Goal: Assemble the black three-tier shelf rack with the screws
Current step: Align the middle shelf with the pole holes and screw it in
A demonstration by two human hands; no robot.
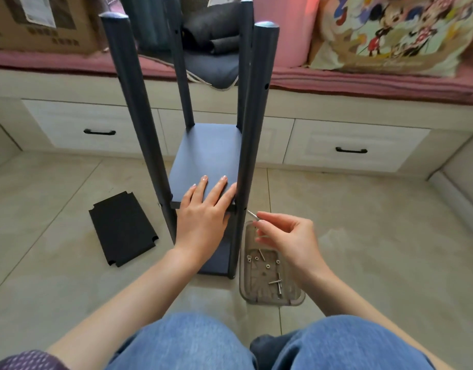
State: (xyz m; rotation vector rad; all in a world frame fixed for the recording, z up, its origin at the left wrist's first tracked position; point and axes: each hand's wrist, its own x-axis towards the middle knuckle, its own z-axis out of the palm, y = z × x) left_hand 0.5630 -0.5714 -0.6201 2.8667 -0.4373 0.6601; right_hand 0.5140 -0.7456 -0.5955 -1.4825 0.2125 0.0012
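- The right hand [286,236] pinches a thin silver screw [252,214] between thumb and fingertips; the screw's free end points up and left at the near right post [252,145] of the rack, just short of it.
- The left hand [203,217] lies flat with its fingers straight and slightly spread, pressing on the near edge of the middle shelf board [206,161]; the thumb hangs below that edge.
- The shelf board sits between four dark upright posts, level with the holes in the near posts. A lower board [216,259] shows under the left wrist, at the foot of the frame.
- The rack stands upright on the tiled floor [376,222], in front of the person's knees in blue jeans [192,343].
- Just right of the rack's foot lies a clear plastic tray [296,297] holding loose nuts and a few more screws [276,283].
- Left of the rack, apart from it, a loose black shelf panel [123,228] with notched corners lies flat on the floor.
- Far beyond, a bench with white drawers [355,148], a pink cushion, a cardboard box [43,22] and a cartoon-print pillow [390,33].
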